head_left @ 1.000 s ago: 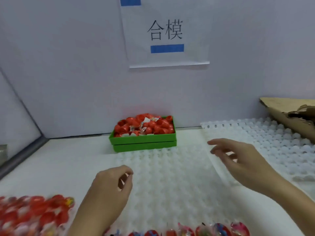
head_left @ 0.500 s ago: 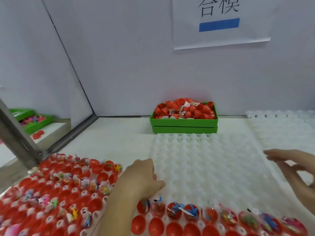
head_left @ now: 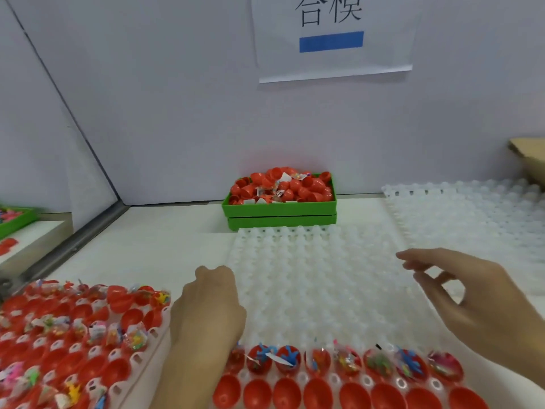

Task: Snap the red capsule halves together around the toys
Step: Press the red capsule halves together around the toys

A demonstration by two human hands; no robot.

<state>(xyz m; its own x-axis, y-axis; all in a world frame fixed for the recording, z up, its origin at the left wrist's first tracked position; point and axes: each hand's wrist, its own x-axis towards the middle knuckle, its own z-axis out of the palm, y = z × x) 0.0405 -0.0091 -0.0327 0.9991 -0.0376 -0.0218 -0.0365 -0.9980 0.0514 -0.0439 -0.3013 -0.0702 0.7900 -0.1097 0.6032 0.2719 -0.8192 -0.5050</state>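
Observation:
A white socket tray [head_left: 309, 276] lies in front of me. Its near rows hold red capsule halves with bagged toys [head_left: 348, 361] and empty red halves [head_left: 321, 394]. A second tray [head_left: 138, 357] at the left is packed with red halves, several with toys. My left hand [head_left: 206, 308] sits knuckles-up between the two trays; its fingers curl down out of sight. My right hand [head_left: 472, 299] hovers over the white tray's right side with fingers spread, holding nothing.
A green box [head_left: 280, 209] heaped with loose red halves stands against the back wall. Another white tray [head_left: 472, 208] lies at the right, with a cardboard box [head_left: 528, 154] behind it. A slanted partition and metal rail [head_left: 88, 237] bound the left side.
My view swung left and down, bringing the left tray and the near capsule rows into sight. My left hand dropped to the tray edge. My right hand stays spread above the tray.

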